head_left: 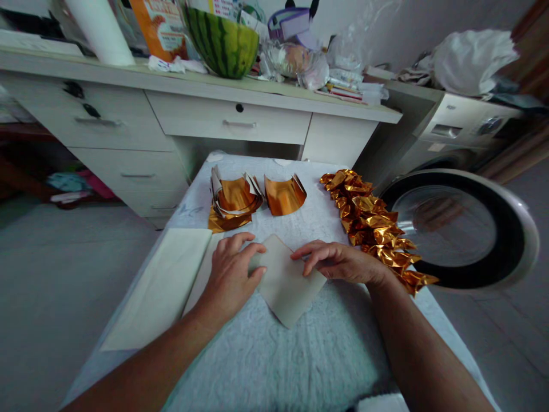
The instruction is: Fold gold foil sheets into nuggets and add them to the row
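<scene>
A square pale sheet of paper point(288, 294) lies on the cloth-covered table in front of me, one corner pointing toward me. At its left corner is my left hand point(234, 266), thumb and forefinger curved and apart. My right hand point(332, 262) reaches over the sheet's right side, with its fingertips on or just above the paper and spread. Beyond the hands stands a stack of curled gold foil sheets point(234, 197) with pale backs. Beside it is a single curled gold foil sheet point(286, 196). Folded gold foil pieces point(373, 220) form a row on the right.
White paper sheets point(158, 286) lie along the table's left side. Behind the table is a white desk point(231, 123) holding a cut watermelon point(223, 43), bags and packages. A washing machine's open round door point(458, 229) hangs close to the table's right edge.
</scene>
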Demonstrator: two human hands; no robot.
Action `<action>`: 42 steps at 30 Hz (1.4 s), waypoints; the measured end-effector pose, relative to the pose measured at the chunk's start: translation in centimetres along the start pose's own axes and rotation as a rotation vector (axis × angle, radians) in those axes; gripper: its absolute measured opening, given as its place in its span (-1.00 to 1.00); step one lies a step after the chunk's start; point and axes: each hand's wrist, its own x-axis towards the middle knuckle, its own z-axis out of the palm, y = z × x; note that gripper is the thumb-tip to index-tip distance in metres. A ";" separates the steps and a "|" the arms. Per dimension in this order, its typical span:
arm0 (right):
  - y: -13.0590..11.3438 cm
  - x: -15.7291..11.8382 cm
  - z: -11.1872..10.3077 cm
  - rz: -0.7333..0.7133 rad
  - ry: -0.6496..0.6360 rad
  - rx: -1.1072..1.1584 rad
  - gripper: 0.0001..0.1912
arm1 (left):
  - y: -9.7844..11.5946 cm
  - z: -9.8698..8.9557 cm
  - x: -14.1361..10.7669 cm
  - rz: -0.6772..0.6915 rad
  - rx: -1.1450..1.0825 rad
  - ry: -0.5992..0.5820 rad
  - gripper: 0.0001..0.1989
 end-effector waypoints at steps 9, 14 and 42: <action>0.2 0.7 0.8 0.081 0.114 0.019 -0.68 | 1.2 -0.5 -0.2 0.129 -0.236 -0.324 -0.74; 0.4 1.2 1.8 0.214 0.196 0.125 -0.62 | 1.7 -1.9 -0.4 0.093 -0.437 -0.389 -0.57; 0.7 4.3 5.7 0.377 0.649 -0.690 -0.63 | 0.8 0.7 -0.1 -0.032 0.207 -0.053 -0.72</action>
